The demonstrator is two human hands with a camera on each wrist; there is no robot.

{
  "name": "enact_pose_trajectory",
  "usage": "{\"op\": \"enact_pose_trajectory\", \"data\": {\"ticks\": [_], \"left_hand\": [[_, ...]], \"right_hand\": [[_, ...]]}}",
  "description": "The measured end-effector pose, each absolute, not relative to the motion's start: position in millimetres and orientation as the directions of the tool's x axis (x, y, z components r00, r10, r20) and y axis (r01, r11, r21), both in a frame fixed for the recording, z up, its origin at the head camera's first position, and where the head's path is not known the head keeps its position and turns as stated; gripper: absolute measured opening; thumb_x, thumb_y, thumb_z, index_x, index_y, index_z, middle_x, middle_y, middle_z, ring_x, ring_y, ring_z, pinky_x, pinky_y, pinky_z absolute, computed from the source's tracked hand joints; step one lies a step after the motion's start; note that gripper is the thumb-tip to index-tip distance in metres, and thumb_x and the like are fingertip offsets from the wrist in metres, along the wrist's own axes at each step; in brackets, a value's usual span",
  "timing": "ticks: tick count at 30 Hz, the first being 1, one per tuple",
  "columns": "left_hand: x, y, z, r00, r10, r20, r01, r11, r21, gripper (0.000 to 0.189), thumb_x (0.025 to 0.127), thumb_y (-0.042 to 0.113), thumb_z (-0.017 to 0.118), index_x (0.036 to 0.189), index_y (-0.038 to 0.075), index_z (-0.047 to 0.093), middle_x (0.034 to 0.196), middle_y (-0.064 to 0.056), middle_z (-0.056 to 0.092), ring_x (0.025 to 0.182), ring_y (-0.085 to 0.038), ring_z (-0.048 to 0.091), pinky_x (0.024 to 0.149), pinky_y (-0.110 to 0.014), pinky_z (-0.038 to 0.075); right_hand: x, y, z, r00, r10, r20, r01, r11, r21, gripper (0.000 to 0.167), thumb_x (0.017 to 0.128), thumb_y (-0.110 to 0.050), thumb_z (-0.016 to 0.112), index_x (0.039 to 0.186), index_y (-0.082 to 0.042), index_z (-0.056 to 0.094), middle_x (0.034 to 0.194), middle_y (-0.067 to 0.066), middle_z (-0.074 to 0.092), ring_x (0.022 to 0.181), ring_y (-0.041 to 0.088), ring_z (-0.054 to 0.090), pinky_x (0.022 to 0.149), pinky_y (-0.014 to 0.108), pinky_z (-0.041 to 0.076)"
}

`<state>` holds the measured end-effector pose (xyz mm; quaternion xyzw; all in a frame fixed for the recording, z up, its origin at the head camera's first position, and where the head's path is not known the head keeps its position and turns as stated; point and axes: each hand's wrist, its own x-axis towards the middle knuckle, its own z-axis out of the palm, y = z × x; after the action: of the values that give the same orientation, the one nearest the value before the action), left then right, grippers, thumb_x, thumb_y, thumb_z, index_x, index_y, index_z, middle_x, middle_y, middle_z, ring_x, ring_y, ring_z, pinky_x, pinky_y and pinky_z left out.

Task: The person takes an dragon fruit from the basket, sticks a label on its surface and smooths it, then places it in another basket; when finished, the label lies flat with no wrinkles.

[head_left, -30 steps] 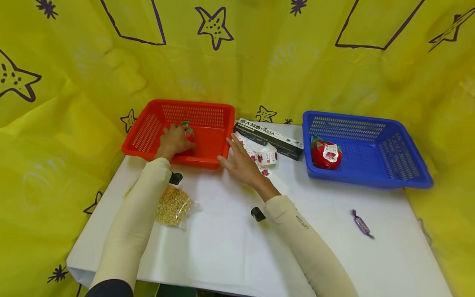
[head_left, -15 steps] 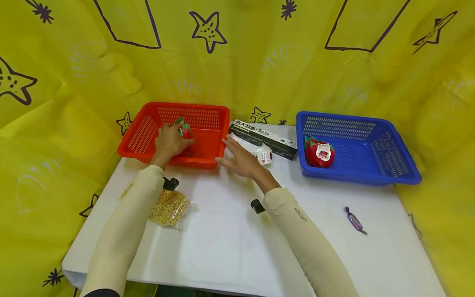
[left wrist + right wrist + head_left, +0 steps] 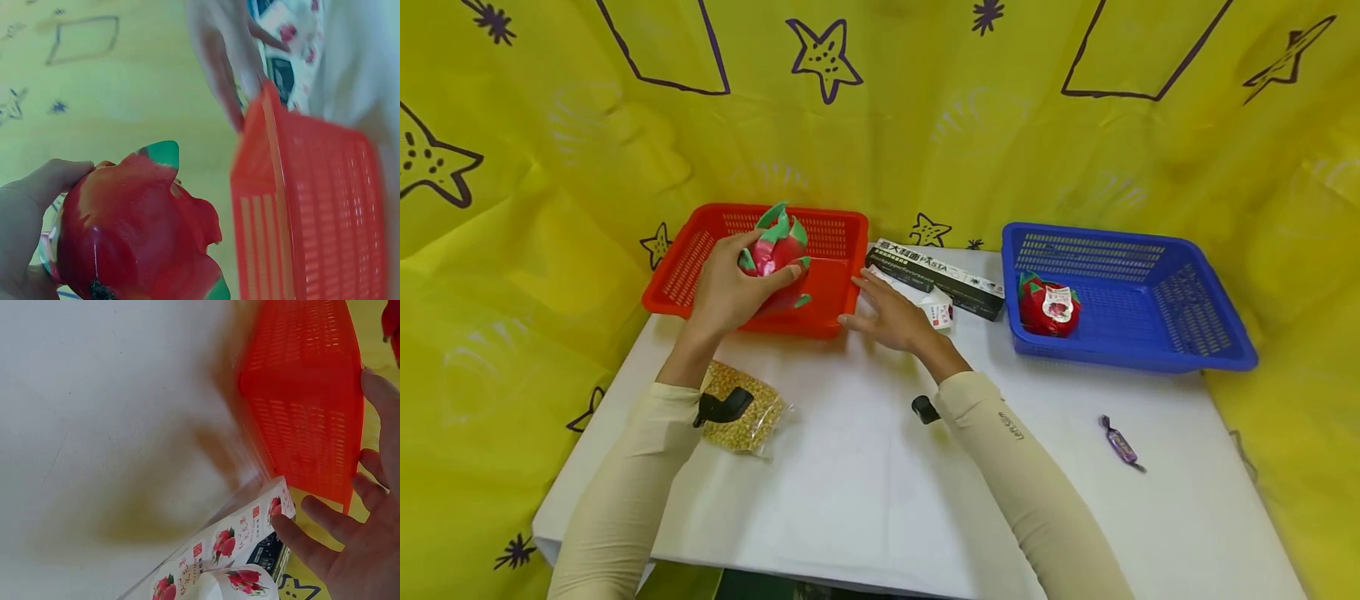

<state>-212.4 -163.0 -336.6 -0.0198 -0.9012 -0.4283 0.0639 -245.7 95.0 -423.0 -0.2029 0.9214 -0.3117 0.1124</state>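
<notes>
My left hand (image 3: 730,279) grips a red dragon fruit (image 3: 778,250) with green-tipped scales, fingers on one side and thumb on the other. The fruit is raised over the red basket (image 3: 831,326); in the left wrist view its red skin (image 3: 140,231) shows close up, beside the basket's wall. My right hand (image 3: 891,317) rests its fingertips at the basket's right rim, fingers spread and fairly straight. Below that hand lies a strip of white labels (image 3: 244,519) printed with dragon fruit. A second dragon fruit (image 3: 1037,317), with a white label on it, sits in the blue basket (image 3: 1138,354).
A dark pasta box (image 3: 962,283) lies between the baskets, against the yellow curtain (image 3: 902,150). On the white table (image 3: 842,467) are a bag of yellow kernels (image 3: 748,412) near my left wrist and a purple wrapped candy (image 3: 1122,443) at the right.
My left hand has lifted the dragon fruit up from inside the red basket, so more of it shows. My right hand has stayed at the basket's rim.
</notes>
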Motion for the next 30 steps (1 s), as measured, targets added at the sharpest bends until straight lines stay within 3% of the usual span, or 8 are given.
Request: {"op": "enact_pose_trajectory", "data": {"ticks": [7,13,17,21,30], "left_hand": [[-169,-151,-335,-0.997,0.004,0.071,0.064,0.481,0.874,0.083,0.090,0.044,0.085,0.159,0.014,0.049,0.154,-0.014,0.048,0.131,-0.035,0.053,0.105,-0.056,0.054],[-131,-136,-348,-0.993,0.108,-0.055,-0.004,0.420,0.907,0.077,0.090,0.041,0.085,0.155,0.017,0.050,0.150,-0.012,0.048,0.129,-0.036,0.053,0.099,-0.053,0.057],[-109,-122,-362,-0.981,0.185,-0.052,0.039,0.455,0.890,0.070,0.088,0.039,0.086,0.148,0.016,0.058,0.146,-0.012,0.052,0.125,-0.034,0.056,0.094,-0.048,0.059],[-93,-108,-382,-0.978,0.210,-0.013,0.100,0.519,0.849,0.070,0.085,0.038,0.088,0.143,0.012,0.061,0.147,-0.011,0.053,0.122,-0.031,0.059,0.092,-0.047,0.060],[-91,-76,-428,-0.987,0.162,0.001,0.109,0.663,0.741,0.070,0.081,0.042,0.089,0.138,0.009,0.065,0.145,-0.014,0.057,0.118,-0.031,0.060,0.085,-0.050,0.060]], "right_hand": [[-249,94,-425,-0.890,-0.451,-0.072,-0.314,0.717,-0.622,0.087,0.100,-0.058,0.065,0.168,-0.016,0.031,0.179,0.000,0.014,0.164,0.025,0.020,0.126,0.054,0.031],[-254,102,-418,-0.867,-0.495,-0.051,-0.361,0.696,-0.620,0.079,0.102,-0.047,0.068,0.165,-0.012,0.038,0.178,0.004,0.017,0.163,0.028,0.020,0.125,0.053,0.033],[-258,110,-412,-0.852,-0.522,-0.043,-0.392,0.691,-0.607,0.063,0.107,-0.033,0.062,0.164,-0.014,0.042,0.177,0.005,0.022,0.160,0.032,0.030,0.118,0.054,0.043],[-261,115,-411,-0.851,-0.521,-0.066,-0.378,0.695,-0.612,0.062,0.108,-0.038,0.059,0.164,-0.018,0.042,0.177,0.004,0.023,0.158,0.034,0.033,0.114,0.056,0.046],[-261,107,-408,-0.835,-0.548,-0.044,-0.432,0.704,-0.564,0.068,0.106,-0.044,0.059,0.164,-0.014,0.041,0.177,0.004,0.023,0.161,0.033,0.026,0.123,0.061,0.034]]}}
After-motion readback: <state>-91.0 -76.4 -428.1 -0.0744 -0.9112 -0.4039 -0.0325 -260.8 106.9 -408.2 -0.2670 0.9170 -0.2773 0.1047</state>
